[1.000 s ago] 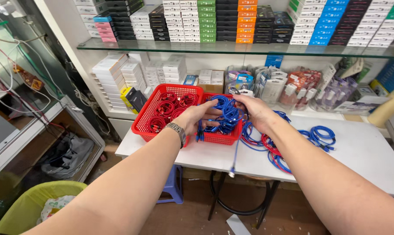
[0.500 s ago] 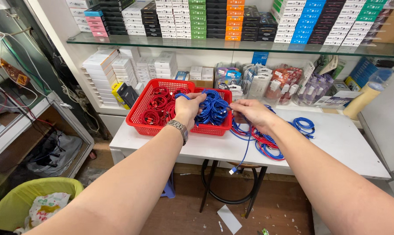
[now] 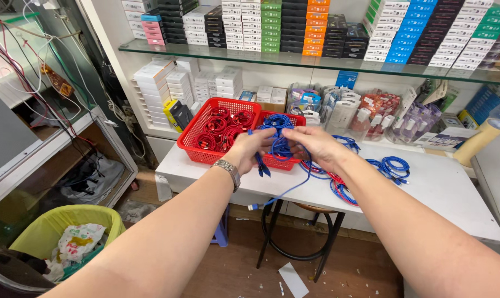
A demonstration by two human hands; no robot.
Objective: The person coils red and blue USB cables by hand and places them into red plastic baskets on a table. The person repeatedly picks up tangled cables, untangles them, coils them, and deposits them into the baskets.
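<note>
Both hands meet over the near edge of the white table point(image 3: 448, 193), the left hand point(image 3: 250, 150) and right hand point(image 3: 316, 146) each pinching a coiled blue cable point(image 3: 280, 144) between them, one end dangling below. Just beyond sit two red plastic baskets point(image 3: 197, 124), the left holding red cable coils point(image 3: 222, 126), with more loose blue cables point(image 3: 393, 165) lying to the right.

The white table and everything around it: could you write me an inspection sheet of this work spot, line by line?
Surface: white table, partly bare on its right side.
Job's things: blue cable in both hands, one end hanging over the table edge; two red baskets holding coiled red and blue cables.
Clutter: loose blue and red coils on the table; bagged goods along the wall.
Grippers: left hand and right hand both closed on the blue cable; wristwatch on the left.
Cables: loose wires at far left.
Surroundings: glass shelf stacked with boxes; green bin; stool below.
</note>
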